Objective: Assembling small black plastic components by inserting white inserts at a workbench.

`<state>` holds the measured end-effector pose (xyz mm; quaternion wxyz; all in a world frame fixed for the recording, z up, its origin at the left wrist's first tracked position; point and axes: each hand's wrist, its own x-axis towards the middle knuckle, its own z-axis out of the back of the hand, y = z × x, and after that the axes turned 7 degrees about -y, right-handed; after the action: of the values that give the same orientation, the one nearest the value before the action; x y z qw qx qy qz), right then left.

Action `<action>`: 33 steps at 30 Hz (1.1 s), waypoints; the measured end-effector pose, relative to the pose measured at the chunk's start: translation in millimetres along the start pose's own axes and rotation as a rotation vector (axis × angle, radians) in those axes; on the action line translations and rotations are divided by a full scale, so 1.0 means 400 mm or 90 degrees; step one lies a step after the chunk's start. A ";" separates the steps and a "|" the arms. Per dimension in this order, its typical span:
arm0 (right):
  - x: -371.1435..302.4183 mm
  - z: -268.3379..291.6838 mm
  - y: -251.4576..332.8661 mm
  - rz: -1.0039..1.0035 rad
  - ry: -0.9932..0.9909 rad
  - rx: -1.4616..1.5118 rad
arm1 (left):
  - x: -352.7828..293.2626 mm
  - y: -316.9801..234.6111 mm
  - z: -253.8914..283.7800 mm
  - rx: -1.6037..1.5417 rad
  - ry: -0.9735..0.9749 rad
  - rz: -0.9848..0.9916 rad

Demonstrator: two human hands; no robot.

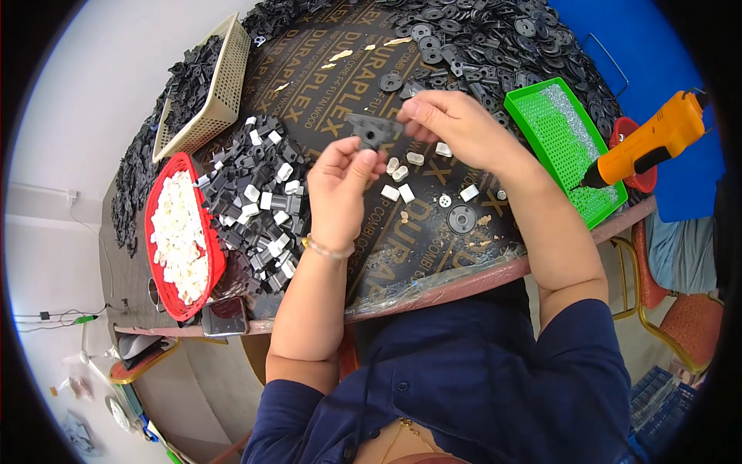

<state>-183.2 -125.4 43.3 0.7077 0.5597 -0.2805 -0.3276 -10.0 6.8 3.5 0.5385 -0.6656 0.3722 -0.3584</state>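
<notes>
Spreading tabletop (317, 93): dark and gold-printed, it lay before you.
Right hand (457, 125): you bent it at the right end of the black part (379, 127); whether it gripped, I could not tell.
Left hand (338, 182): you pinched the part's lower end.
Black part: blurred, broad on top, narrower below, it sat between your hands.
Round hole (371, 135): dark, it showed near the part's middle.

A dark, angular plastic piece (375, 127) is blurred and partly covered by the left hand (338, 182). A heap of black plastic discs (495, 46) is cropped by the top edge; a red plastic bowl (644, 180) is partly hidden by an orange-and-black power tool (657, 135).
</notes>
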 end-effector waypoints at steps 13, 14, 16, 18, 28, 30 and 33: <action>-0.010 -0.054 -0.046 -0.006 0.031 0.122 | 0.018 -0.006 0.013 -0.383 -0.005 0.152; -0.013 -0.071 -0.044 -0.006 0.032 0.124 | 0.016 -0.007 0.011 -0.382 -0.006 0.152; -0.020 -0.103 -0.044 -0.056 0.035 0.282 | 0.013 -0.007 0.006 -0.326 -0.042 0.112; -0.026 -0.119 -0.039 -0.059 0.029 0.318 | 0.011 0.000 -0.001 -0.289 -0.054 0.080; -0.038 -0.131 -0.032 -0.082 -0.003 0.385 | 0.002 0.007 -0.014 -0.196 -0.069 -0.042; -0.042 -0.129 -0.043 -0.038 -0.013 0.300 | -0.014 0.001 -0.032 -0.172 -0.093 -0.068; -0.043 -0.124 -0.031 -0.052 0.016 0.336 | -0.013 0.000 -0.023 -0.207 -0.081 -0.051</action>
<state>-158.2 -83.8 20.0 0.5270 0.7396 -0.3248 -0.2642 -20.4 7.2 4.6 0.4314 -0.7798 0.3635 -0.2715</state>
